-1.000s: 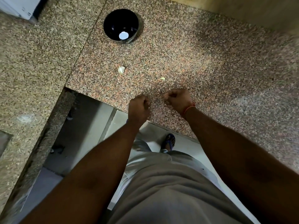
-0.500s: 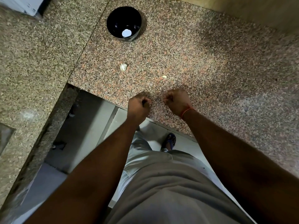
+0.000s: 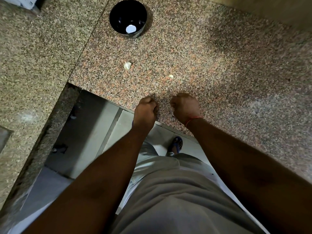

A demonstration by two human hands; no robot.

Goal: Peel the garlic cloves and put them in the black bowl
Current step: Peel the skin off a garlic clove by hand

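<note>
The round glossy black bowl (image 3: 128,17) stands at the far side of the speckled pink-and-grey granite desk (image 3: 211,65), with a pale round spot of reflected light low on its inner wall; whether any clove lies inside cannot be told. Nearer the person, a small whitish garlic clove (image 3: 127,65) lies on the bare stone, well apart from the bowl. To its right and a little nearer sits a smaller pale scrap of garlic or skin (image 3: 171,76); which of the two it is cannot be told. Nothing stands between these pieces and the bowl.

Both hands hover close to the near edge of the desk, side by side but apart. The left hand (image 3: 146,109) has its fingers curled tight, and the right hand (image 3: 184,106), with a thin red thread bracelet (image 3: 192,119) at the wrist, is curled likewise. Each grip is clenched, yet whether either one holds a clove cannot be seen from behind the knuckles.

A straight seam divides the pinkish slab from a greyer granite slab (image 3: 33,56) on the left. Below the desk's edge lie pale floor tiles (image 3: 94,132), a blue sandal (image 3: 177,144) and the person's grey shorts (image 3: 177,200).
</note>
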